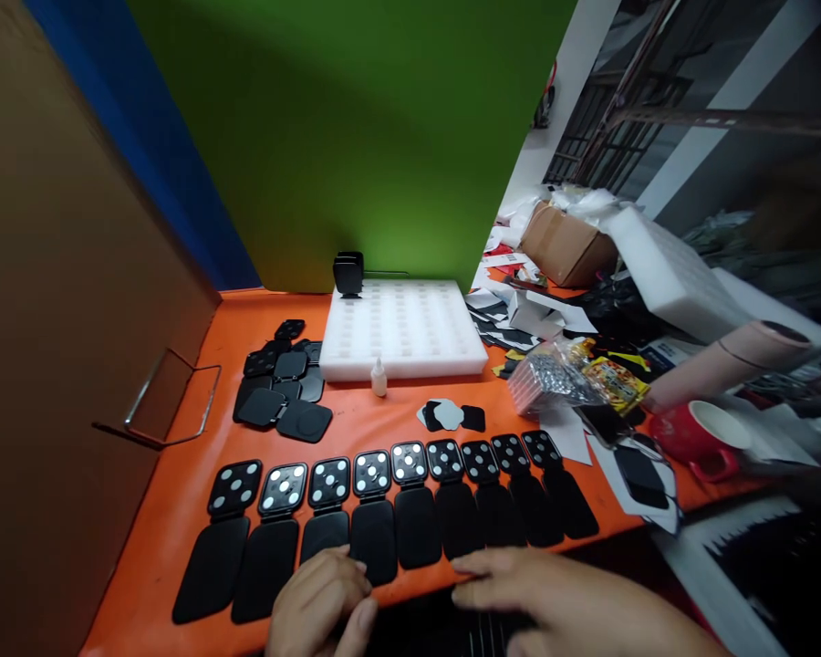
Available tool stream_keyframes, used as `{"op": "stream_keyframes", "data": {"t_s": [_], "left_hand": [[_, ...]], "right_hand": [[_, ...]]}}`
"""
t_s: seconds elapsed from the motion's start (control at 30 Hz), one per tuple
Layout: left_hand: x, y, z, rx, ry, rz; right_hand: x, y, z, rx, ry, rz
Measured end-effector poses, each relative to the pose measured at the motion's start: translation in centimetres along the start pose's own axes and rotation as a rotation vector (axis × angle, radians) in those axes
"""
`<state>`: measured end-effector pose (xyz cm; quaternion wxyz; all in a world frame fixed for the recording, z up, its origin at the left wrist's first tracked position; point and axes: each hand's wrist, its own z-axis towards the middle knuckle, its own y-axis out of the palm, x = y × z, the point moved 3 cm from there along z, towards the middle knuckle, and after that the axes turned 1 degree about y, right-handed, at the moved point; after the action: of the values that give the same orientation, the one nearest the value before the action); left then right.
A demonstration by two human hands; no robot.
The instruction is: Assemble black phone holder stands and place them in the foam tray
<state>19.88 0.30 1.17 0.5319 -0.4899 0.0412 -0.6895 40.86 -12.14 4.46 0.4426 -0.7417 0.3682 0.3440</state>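
Note:
Along the front of the orange table stands a row of several unfolded black hinged square devices [332, 480], each with a panel of round pale dots above and a plain black panel below. My left hand [325, 602] rests over the lower part of the third black panel, its fingers bent and loose, thumb apart, with no object visible in it. My right hand [520, 579] reaches in from the right just below the middle panels. Its fingers are stretched out to the left, near the table's front edge, and I see nothing held. Part of the third panel is hidden by my left hand.
Behind the row are a small white dropper bottle [379, 378], a white foam tray [410, 365] bearing a black folded device [348, 274], a pile of black parts [291, 388] and pale stickers [448, 414]. Right: a red mug [698, 438], a pink tumbler [725, 365], a phone [641, 476].

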Motion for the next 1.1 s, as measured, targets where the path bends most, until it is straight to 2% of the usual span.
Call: {"op": "stream_keyframes", "data": {"t_s": [0.07, 0.17, 0.2, 0.33, 0.43, 0.57, 0.7, 0.8, 0.87, 0.93, 1.03, 1.1], "left_hand": [[0.2, 0.9, 0.6, -0.034, 0.031, -0.042], [0.7, 2.6, 1.0, -0.089, 0.059, -0.087], [0.8, 3.2, 0.9, -0.106, 0.064, -0.098], [1.1, 5.4, 0.1, -0.172, 0.104, -0.113], [1.1, 6.4, -0.7, -0.213, 0.090, -0.107], [1.5, 6.9, -1.3, -0.207, 0.069, -0.092], [1.8, 7.2, -1.3, -0.224, 0.060, -0.081], [2.1, 7.6, -1.0, -0.272, 0.069, -0.072], [2.3, 8.0, -0.5, -0.316, 0.078, -0.065], [2.8, 8.6, 0.2, -0.374, 0.071, -0.054], [3.8, 10.2, 1.7, -0.481, 0.046, -0.041], [4.7, 11.8, 2.8, -0.545, 0.054, -0.040]], "right_hand": [[0.1, 1.2, -1.2, 0.001, 0.054, -0.044], [1.9, 0.6, -1.2, 0.169, 0.219, -0.096], [2.4, -0.2, -0.9, 0.229, 0.234, -0.107], [4.0, -4.6, 1.3, 0.405, 0.138, -0.185], [5.5, -8.2, 3.8, 0.480, 0.243, -0.361], [7.2, -11.3, 7.5, 0.527, 0.269, -0.553], [8.5, -12.0, 10.2, 0.502, 0.302, -0.613], [8.4, -12.4, 11.0, 0.503, 0.325, -0.634], [7.8, -12.8, 10.3, 0.513, 0.312, -0.637], [7.2, -13.1, 8.5, 0.530, 0.296, -0.639], [7.6, -13.2, 4.0, 0.612, 0.282, -0.569], [9.2, -13.0, 0.6, 0.711, 0.291, -0.425]]}}
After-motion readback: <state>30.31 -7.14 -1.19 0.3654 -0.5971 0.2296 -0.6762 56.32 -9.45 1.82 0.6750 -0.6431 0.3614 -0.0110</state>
